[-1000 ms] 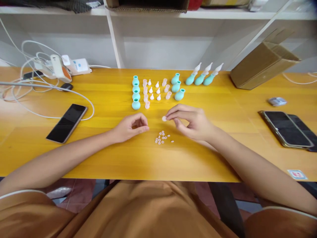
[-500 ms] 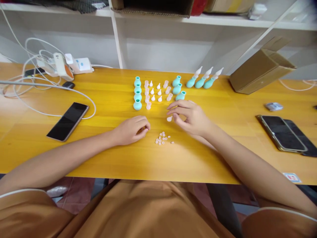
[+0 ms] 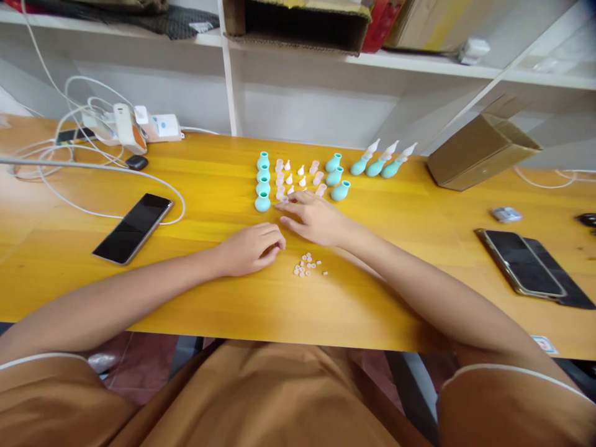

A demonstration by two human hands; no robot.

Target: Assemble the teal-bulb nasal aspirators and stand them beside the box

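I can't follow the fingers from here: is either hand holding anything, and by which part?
Cannot be told: the right hand is by the pink cups, any hold hidden; the curled left hand shows nothing held.

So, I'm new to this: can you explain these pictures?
There's no machine: a person works bare-handed, filmed by a head-worn camera looking forward and down. On the wooden table, teal bulbs stand in two columns, with pale pink cups and white tips between them. Farther right are three white-topped teal pieces. Small pale rings lie nearer the person. The right hand reaches over the cups and tips; whether it holds one is unclear. The left hand is half curled, nothing visibly held.
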